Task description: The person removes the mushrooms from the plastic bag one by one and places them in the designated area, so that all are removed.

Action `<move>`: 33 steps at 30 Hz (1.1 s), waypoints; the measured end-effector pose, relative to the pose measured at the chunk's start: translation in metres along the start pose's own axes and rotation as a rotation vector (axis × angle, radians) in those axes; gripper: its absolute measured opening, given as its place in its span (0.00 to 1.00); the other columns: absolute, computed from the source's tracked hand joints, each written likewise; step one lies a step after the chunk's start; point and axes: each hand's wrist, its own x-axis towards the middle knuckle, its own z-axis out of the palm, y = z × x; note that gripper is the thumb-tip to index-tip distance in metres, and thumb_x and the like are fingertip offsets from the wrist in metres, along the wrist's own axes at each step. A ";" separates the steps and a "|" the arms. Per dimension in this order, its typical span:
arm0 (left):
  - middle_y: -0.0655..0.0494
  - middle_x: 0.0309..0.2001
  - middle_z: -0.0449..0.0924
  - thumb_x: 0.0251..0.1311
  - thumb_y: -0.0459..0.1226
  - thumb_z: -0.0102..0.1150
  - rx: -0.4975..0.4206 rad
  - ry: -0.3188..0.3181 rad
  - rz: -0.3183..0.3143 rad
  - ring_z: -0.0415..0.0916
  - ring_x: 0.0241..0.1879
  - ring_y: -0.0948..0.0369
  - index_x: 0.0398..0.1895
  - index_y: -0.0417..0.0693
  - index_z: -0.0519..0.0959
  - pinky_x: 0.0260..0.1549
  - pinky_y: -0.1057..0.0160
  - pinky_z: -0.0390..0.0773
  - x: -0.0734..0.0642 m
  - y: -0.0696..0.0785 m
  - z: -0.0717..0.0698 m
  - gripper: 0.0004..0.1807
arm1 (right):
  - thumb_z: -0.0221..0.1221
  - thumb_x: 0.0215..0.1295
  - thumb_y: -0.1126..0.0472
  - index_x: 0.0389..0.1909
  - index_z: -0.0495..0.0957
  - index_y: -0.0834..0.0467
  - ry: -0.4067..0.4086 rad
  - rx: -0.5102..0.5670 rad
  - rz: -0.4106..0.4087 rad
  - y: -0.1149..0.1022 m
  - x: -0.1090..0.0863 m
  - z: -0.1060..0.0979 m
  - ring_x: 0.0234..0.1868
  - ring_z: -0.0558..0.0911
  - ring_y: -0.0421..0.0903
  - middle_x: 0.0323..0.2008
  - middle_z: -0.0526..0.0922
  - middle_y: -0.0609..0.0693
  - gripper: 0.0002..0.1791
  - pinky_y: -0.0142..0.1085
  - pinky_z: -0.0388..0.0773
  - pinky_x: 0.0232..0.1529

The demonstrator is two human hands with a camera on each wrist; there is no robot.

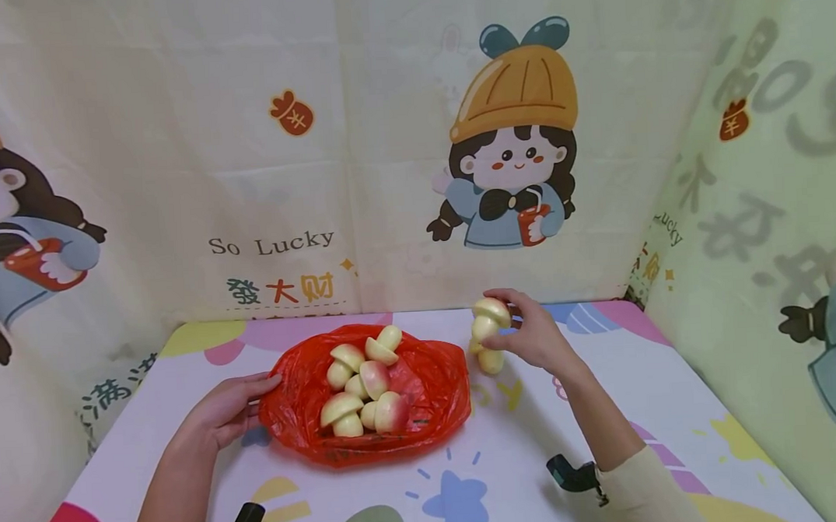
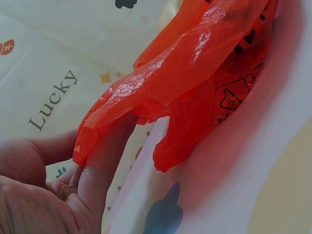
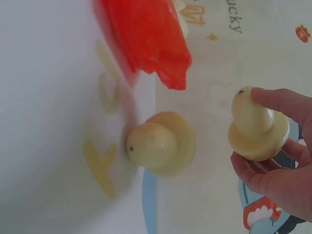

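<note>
Cream-coloured and smooth, one toy mushroom point(image 3: 253, 124) is pinched in the right hand point(image 1: 536, 337); we see digits spanning stem and cap, presumably so its roundness won't slip. Below and apart, a second mushroom point(image 3: 153, 144) rests on the table point(image 1: 510, 444). The left hand point(image 1: 224, 409) pinches the red plastic bag's rim point(image 1: 271, 400), likely, we judge, to steady its mouth around the mushrooms inside point(image 1: 340, 411).

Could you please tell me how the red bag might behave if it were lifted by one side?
The bag will probably sag, since its thin film is wrinkled and folds where the left hand grips it. It may feel slippery, judging by its glossy sheen. It could also spill, because the mushrooms lie loose inside its open mouth.
</note>
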 end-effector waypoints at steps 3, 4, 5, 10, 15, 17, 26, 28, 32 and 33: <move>0.59 0.42 0.88 0.75 0.44 0.59 0.002 -0.004 0.004 0.89 0.39 0.59 0.81 0.36 0.56 0.43 0.60 0.89 0.000 0.000 0.001 0.40 | 0.76 0.56 0.61 0.71 0.72 0.48 0.014 0.003 -0.010 0.004 -0.001 -0.007 0.61 0.79 0.58 0.63 0.77 0.54 0.41 0.47 0.86 0.56; 0.59 0.42 0.89 0.75 0.44 0.59 0.004 -0.006 0.005 0.89 0.39 0.59 0.81 0.36 0.56 0.43 0.60 0.89 0.000 0.000 0.001 0.40 | 0.76 0.56 0.62 0.71 0.72 0.48 0.018 0.005 -0.018 0.005 -0.002 -0.009 0.61 0.79 0.58 0.63 0.77 0.54 0.41 0.48 0.85 0.57; 0.59 0.42 0.88 0.75 0.44 0.59 0.007 -0.007 0.005 0.89 0.38 0.59 0.81 0.36 0.56 0.43 0.60 0.89 0.000 0.000 0.002 0.39 | 0.76 0.56 0.63 0.71 0.72 0.49 0.022 0.012 -0.023 0.006 -0.003 -0.011 0.60 0.79 0.58 0.63 0.77 0.55 0.41 0.49 0.84 0.58; 0.58 0.42 0.89 0.76 0.44 0.59 0.013 -0.011 0.007 0.89 0.38 0.59 0.81 0.36 0.56 0.43 0.61 0.89 0.000 0.001 0.002 0.39 | 0.76 0.56 0.64 0.72 0.72 0.51 0.030 0.027 -0.030 0.012 -0.006 -0.020 0.60 0.79 0.58 0.64 0.76 0.57 0.41 0.50 0.84 0.59; 0.58 0.42 0.89 0.75 0.44 0.59 0.007 -0.013 0.009 0.89 0.38 0.59 0.81 0.36 0.56 0.43 0.61 0.89 0.000 0.001 0.002 0.39 | 0.76 0.56 0.65 0.72 0.72 0.51 0.039 0.022 -0.011 0.014 -0.008 -0.025 0.60 0.80 0.58 0.63 0.77 0.57 0.42 0.51 0.84 0.59; 0.58 0.42 0.89 0.75 0.44 0.59 0.002 -0.011 0.009 0.89 0.38 0.59 0.81 0.36 0.57 0.43 0.60 0.89 0.000 0.001 0.002 0.39 | 0.76 0.55 0.65 0.72 0.72 0.51 0.042 0.022 -0.013 0.014 -0.009 -0.026 0.59 0.80 0.58 0.63 0.77 0.57 0.42 0.53 0.84 0.60; 0.58 0.42 0.88 0.75 0.45 0.59 0.009 -0.008 0.011 0.89 0.39 0.59 0.81 0.35 0.57 0.43 0.60 0.89 -0.001 0.000 0.002 0.40 | 0.76 0.56 0.63 0.73 0.70 0.51 0.038 -0.011 0.021 0.023 -0.012 -0.030 0.61 0.80 0.60 0.66 0.75 0.57 0.42 0.45 0.86 0.53; 0.58 0.42 0.88 0.75 0.44 0.59 0.011 -0.007 0.012 0.89 0.39 0.59 0.81 0.35 0.57 0.43 0.60 0.89 -0.001 0.000 0.002 0.40 | 0.76 0.56 0.63 0.72 0.71 0.51 0.039 -0.024 0.029 0.026 -0.013 -0.031 0.61 0.79 0.61 0.66 0.75 0.57 0.42 0.44 0.86 0.52; 0.58 0.42 0.88 0.75 0.44 0.59 0.011 -0.005 0.014 0.88 0.38 0.59 0.80 0.35 0.57 0.43 0.60 0.89 -0.001 0.000 0.002 0.39 | 0.76 0.56 0.63 0.73 0.70 0.53 0.036 -0.029 0.035 0.033 -0.013 -0.033 0.61 0.79 0.62 0.66 0.75 0.59 0.42 0.41 0.85 0.50; 0.58 0.42 0.88 0.75 0.44 0.59 0.012 -0.005 0.014 0.88 0.39 0.59 0.80 0.35 0.57 0.43 0.60 0.89 -0.001 0.000 0.002 0.39 | 0.76 0.56 0.63 0.73 0.70 0.53 0.035 -0.028 0.038 0.035 -0.013 -0.034 0.61 0.79 0.61 0.65 0.76 0.59 0.42 0.40 0.85 0.49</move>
